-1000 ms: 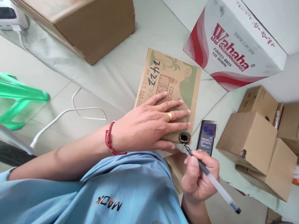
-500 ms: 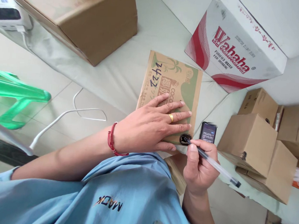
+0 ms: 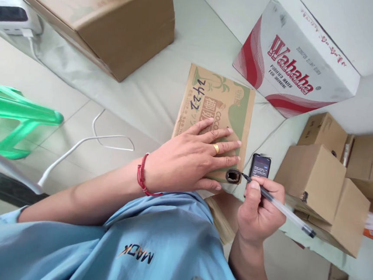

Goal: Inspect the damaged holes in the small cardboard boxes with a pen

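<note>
My left hand (image 3: 193,158) lies flat with fingers spread on a brown cardboard piece (image 3: 237,114) printed with a palm tree and green shapes. Handwritten digits "2422" run along its upper left. Near its lower right corner is a small rectangular hole (image 3: 233,176) ringed with dark ink. My right hand (image 3: 260,212) pinches a clear-barrelled pen (image 3: 284,212), its tip just right of the hole, at the cardboard's edge. Whether the tip touches the cardboard, I cannot tell. Behind the pen lies a phone (image 3: 260,166) with its screen lit, partly covered by my right hand.
A large cardboard box (image 3: 127,34) stands at the upper left, beside a white device (image 3: 13,11) with a cable. A white and red Wahaha carton (image 3: 294,62) is at the back right. Several small brown boxes (image 3: 313,181) sit at right. A green stool (image 3: 18,118) stands left.
My right hand has drawn the pen to the right, out of the hole's area to the cardboard's edge. My left hand stays flat on the cardboard. The whole view has shifted slightly.
</note>
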Tool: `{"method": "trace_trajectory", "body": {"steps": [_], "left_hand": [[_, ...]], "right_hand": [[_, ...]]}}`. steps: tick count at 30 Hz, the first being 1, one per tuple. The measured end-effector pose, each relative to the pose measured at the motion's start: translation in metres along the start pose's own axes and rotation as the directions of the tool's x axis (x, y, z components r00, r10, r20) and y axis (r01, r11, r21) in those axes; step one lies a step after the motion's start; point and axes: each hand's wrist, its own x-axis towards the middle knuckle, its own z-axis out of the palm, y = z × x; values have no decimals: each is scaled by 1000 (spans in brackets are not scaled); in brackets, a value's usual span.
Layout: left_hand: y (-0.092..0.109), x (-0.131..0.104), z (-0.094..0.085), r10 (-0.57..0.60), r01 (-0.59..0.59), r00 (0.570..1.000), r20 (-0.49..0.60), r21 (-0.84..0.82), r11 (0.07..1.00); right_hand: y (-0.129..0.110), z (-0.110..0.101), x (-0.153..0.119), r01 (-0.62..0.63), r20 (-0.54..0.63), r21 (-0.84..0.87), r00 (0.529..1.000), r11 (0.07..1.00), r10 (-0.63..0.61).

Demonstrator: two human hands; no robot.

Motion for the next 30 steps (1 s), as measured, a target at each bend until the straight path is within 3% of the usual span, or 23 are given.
{"method": "trace_trajectory", "body": {"steps": [6,18,30], "left_hand": [[0,0,1,-8,8,1000,3,-5,1000],[0,0,0,0,0,1000,1,-8,1000],[0,0,0,-4,4,1000,0,4,1000]], "right_hand": [[-1,4,-5,28,43,124,998,992,-34],[0,1,-11,-31,186,127,982,991,7],[1,-9,-9,-3,146,101,989,995,-12]]}}
